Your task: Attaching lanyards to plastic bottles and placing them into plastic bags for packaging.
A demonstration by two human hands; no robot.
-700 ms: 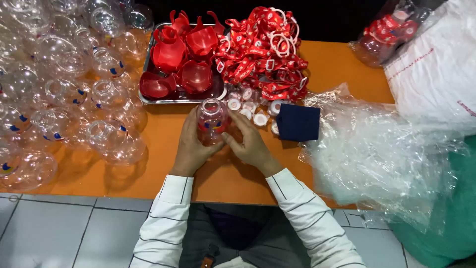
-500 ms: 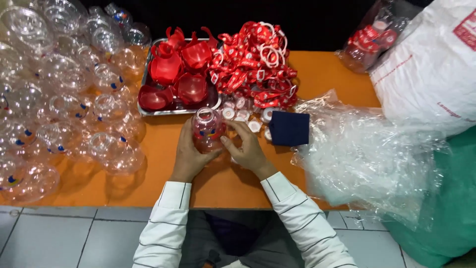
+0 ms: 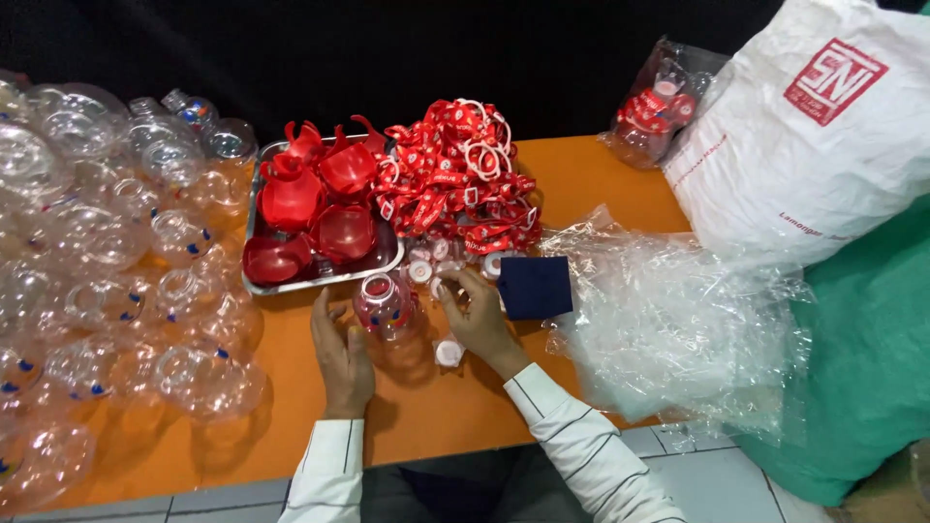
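Note:
A small clear round bottle (image 3: 385, 308) with red inside stands upright on the orange table (image 3: 455, 407) between my hands. My left hand (image 3: 341, 360) cups its left side, thumb against it. My right hand (image 3: 480, 322) is off the bottle, its fingertips among the small white caps (image 3: 423, 269) just right of the bottle's neck. I cannot make out whether it pinches one. Another white cap (image 3: 448, 352) lies under that palm. A dark blue square pad (image 3: 535, 288) lies right of my right hand.
A metal tray (image 3: 387, 260) of red plastic parts sits behind the bottle, beside a heap of red straps with white rings (image 3: 455, 184). Several clear round bottles (image 3: 107, 281) crowd the left. Crumpled clear plastic (image 3: 678, 320), a white sack (image 3: 804, 136) and a green sack (image 3: 872, 358) fill the right.
My right hand has come off the bottle and reached back to the white caps. My left hand stays at the bottle.

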